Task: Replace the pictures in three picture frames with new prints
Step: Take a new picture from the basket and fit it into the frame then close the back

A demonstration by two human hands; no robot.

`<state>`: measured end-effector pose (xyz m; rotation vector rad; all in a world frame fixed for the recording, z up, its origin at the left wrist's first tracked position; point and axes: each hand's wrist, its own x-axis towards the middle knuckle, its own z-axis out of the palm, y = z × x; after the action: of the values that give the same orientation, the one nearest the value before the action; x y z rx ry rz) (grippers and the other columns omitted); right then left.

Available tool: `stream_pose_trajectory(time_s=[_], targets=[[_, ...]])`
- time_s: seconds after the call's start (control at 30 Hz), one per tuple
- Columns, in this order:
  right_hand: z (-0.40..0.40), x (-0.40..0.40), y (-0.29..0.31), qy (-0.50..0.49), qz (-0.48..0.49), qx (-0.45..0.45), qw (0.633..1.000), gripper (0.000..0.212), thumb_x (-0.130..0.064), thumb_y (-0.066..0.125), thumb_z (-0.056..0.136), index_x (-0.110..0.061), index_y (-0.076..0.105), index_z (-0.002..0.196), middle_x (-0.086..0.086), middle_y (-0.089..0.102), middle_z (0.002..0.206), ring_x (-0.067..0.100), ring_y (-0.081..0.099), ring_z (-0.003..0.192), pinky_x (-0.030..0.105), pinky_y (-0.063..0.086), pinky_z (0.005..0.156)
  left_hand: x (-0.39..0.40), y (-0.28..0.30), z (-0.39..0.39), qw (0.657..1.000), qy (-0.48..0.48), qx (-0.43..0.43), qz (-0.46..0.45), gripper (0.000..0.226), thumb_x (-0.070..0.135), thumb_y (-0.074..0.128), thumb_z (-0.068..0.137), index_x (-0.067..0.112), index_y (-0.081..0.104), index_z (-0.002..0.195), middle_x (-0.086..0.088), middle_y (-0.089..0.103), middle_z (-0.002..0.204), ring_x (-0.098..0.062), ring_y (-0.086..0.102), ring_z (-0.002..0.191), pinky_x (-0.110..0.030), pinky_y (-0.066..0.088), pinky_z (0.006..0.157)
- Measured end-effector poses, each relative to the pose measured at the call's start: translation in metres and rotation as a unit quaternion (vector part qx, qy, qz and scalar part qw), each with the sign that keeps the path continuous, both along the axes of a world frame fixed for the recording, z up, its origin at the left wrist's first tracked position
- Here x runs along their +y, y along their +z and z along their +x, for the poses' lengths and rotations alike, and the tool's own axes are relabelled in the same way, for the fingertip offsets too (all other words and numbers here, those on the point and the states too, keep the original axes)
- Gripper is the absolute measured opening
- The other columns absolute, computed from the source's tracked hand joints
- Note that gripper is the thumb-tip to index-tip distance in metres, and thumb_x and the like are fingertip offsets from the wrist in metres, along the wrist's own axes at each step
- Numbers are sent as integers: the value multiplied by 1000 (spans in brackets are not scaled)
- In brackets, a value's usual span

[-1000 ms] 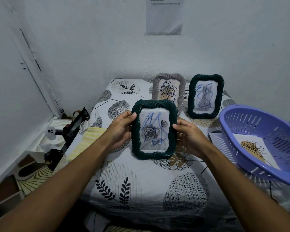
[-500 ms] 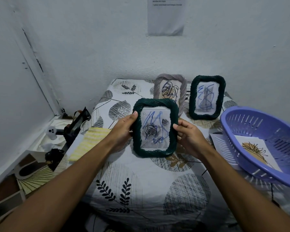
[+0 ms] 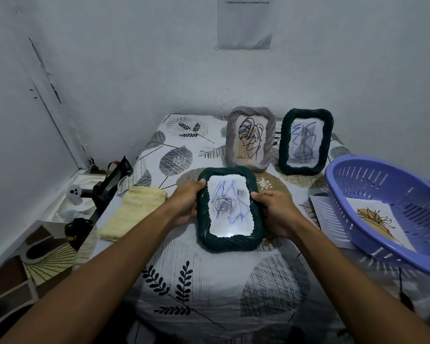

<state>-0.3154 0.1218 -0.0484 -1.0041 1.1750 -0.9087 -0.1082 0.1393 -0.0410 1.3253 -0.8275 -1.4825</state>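
- White walls close in on a small table (image 3: 209, 294) under a leaf-print cloth; clutter on the floor sits past its left edge, so anything slipping that way could drop among it.
- Left hand (image 3: 184, 204) has its fingers curled round the left rim of the dark green frame (image 3: 230, 240), thumb on top.
- That frame is tilted face-up, held over the cloth; the glass could slide if the back gets opened while it's in the air.
- Right hand (image 3: 276, 214) is wrapped round the right rim.
- Behind, the grey frame (image 3: 250, 137) and second green frame (image 3: 305, 141) stand upright, easily knocked over.
- Purple basket (image 3: 372, 247) overhangs the table's near edge, a print (image 3: 372, 219) inside; a nudge from the forearm could tip it.
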Motion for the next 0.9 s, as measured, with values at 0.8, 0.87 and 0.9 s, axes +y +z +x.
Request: stream_pose_trajectory(time_s=[0.8,0.87,0.9], targets=[[2,-11,-4,14,-120,498,859,20,-28,75,79,-12,64,83,4,66,80,24,64,78,40,55,72,-15,-10,9,845,-31,-530,-68,16,23,75,78,7,75,79,-10,72,78,-22,66,75,-31,52,70],[7,-7,3,-4,-162,537,828,17,-29,70,82,-14,62,87,2,63,86,22,59,82,34,49,70,-7,-5,18,845,-24,-525,-96,12,22,75,79,10,75,83,-7,71,81,-20,64,76,-28,50,70],[12,-4,9,-13,-193,537,821,13,-27,67,84,-15,62,87,2,61,86,21,56,81,33,46,68,-1,-1,26,843,-16,-526,-112,10,21,74,79,12,75,84,-5,70,82,-19,65,76,-26,49,70]])
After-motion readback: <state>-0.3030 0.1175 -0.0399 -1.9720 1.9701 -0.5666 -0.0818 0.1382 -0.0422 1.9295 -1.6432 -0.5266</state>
